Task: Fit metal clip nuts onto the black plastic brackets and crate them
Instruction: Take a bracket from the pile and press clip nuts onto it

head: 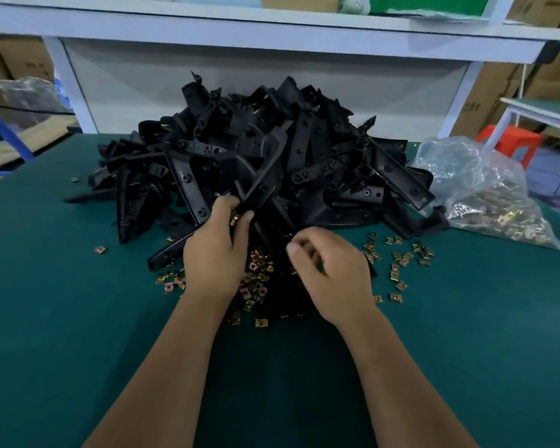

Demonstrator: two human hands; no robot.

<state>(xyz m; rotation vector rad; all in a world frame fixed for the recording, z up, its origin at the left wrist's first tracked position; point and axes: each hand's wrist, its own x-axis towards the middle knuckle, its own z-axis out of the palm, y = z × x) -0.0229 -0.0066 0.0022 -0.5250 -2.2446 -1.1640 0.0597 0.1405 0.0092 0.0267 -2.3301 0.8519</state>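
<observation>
A tall heap of black plastic brackets (304,150) fills the middle of the green table (62,318). My left hand (215,250) grips the near end of one black bracket (262,182) that slants up out of the heap; a brass clip nut (235,218) shows between its thumb and fingers at that end. My right hand (330,273) hovers to the right with its fingers curled; whether it holds a nut is hidden. Loose clip nuts (256,279) lie scattered under and between both hands, and more clip nuts (398,263) lie to the right.
A clear plastic bag of clip nuts (485,195) lies at the right of the heap. A white shelf frame (272,30) stands behind the table. Cardboard boxes (498,101) and a red stool (508,143) are beyond the right edge. No crate is in view.
</observation>
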